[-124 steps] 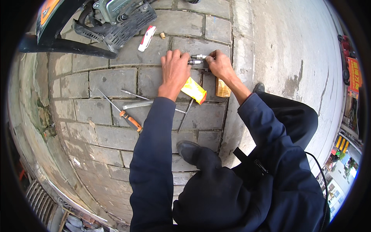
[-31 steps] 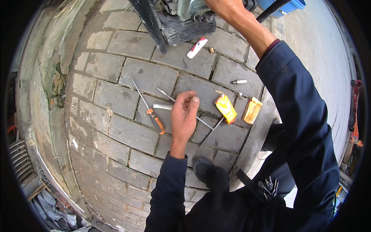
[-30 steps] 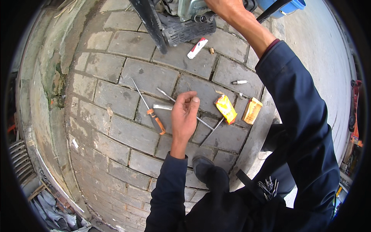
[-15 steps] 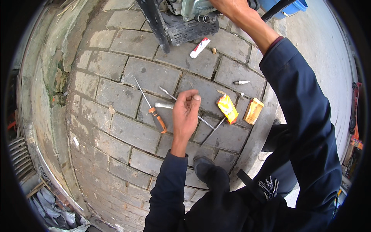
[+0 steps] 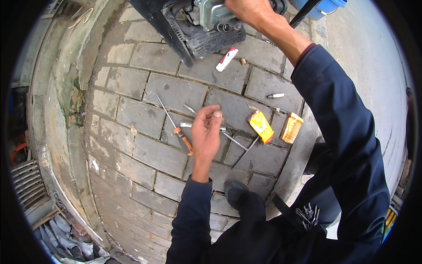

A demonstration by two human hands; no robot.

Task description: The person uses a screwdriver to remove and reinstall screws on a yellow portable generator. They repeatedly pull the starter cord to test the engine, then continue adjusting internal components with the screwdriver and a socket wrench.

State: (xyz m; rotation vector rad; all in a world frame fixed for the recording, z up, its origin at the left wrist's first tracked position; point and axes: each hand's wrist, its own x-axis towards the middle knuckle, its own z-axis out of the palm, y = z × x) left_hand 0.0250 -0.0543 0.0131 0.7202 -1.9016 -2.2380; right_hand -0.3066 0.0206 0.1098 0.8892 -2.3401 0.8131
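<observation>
At the top edge, my right hand reaches to the metal engine part of a black-framed machine; its fingertips are hidden. My left hand hovers over the paving, its fingers curled in with the thumb against them. Whatever it may hold is too small to make out. Below and behind that hand lies a T-handle socket wrench, partly covered by it. An orange-and-black screwdriver rests to its left. A spark plug lies on the slabs to the right.
A yellow-and-red packet and a tan box lie near the kerb. Close to the machine are a white-and-red small box and a small tan cylinder. A blue bucket stands at top right; a worn wall runs along the left.
The whole view has shifted slightly, with the machine a little further left in the picture. Both hands keep nearly the same poses, and the loose items lie where they were on the paving.
</observation>
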